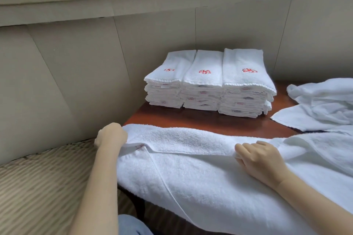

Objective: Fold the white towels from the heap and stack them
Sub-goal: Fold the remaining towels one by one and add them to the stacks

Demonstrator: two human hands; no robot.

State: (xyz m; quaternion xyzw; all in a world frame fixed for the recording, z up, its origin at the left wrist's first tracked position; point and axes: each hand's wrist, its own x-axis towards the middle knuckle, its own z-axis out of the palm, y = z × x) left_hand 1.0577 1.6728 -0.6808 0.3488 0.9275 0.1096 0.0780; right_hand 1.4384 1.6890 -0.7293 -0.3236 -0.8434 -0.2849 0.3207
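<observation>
We see nubby matt terry cloth in the white towel (pixel 191 177), glossy reddish wood in the table (pixel 191 118), and ribbed carpet (pixel 38 177) at eight o'clock.

The heap (pixel 324 105) on the table's (pixel 191 118) right end is cut off by the frame. The stacks' (pixel 206 82) labels (pixel 248 98) are too small to read.

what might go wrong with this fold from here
1. Much of the towel hangs over the table's near edge; if the left hand or right hand lets go, it may slide off.
2. The heap lies right by the towel's right end, so a loose piece might get dragged into the fold.
3. The fold between the hands looks wavy, which may leave uneven edges.
</observation>
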